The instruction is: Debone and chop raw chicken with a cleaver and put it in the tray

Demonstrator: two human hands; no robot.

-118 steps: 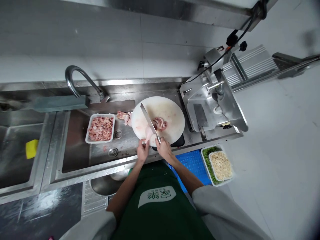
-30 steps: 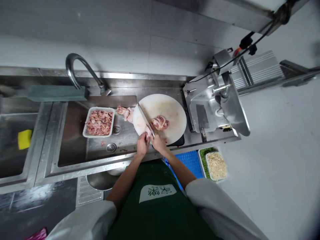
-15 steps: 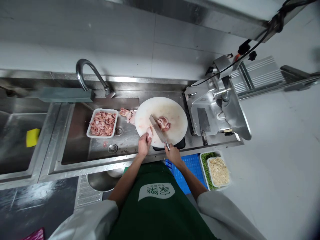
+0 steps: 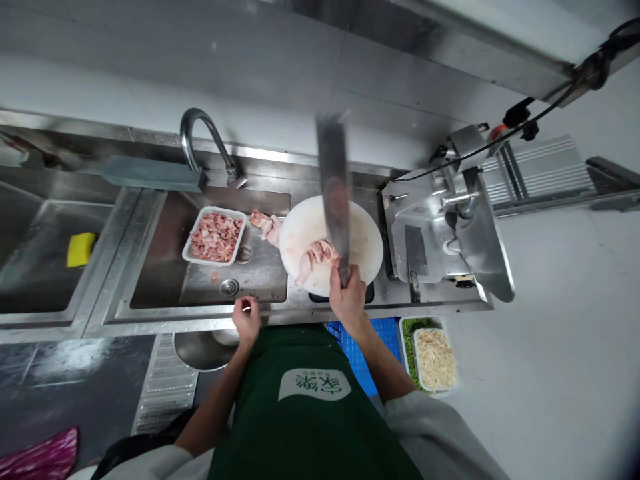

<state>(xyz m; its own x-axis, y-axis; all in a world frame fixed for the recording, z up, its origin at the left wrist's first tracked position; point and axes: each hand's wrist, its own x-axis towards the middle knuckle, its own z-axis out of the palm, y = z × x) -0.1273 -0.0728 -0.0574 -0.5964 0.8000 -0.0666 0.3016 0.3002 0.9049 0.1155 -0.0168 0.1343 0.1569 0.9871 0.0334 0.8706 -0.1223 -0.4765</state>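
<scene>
Hiding some board (image 4: 367,247), the cleaver (image 4: 336,193) fills the closed right hand (image 4: 349,298) (left hand (image 4: 247,323) half-open by sink (image 4: 265,283)).

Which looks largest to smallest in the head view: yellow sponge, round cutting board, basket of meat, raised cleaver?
1. Round cutting board
2. Basket of meat
3. Yellow sponge
Raised cleaver: unranked; blurred, and nearness to the camera makes it unsure.

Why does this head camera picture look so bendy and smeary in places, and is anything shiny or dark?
In the head view: the raised knife is smeared, probably by motion; the cutting board stays fairly clear; the dark floor carries a whitish glare; the upper corners fall into dimmer grey; and things look stretched toward the edges, as a wide lens might do.
</scene>
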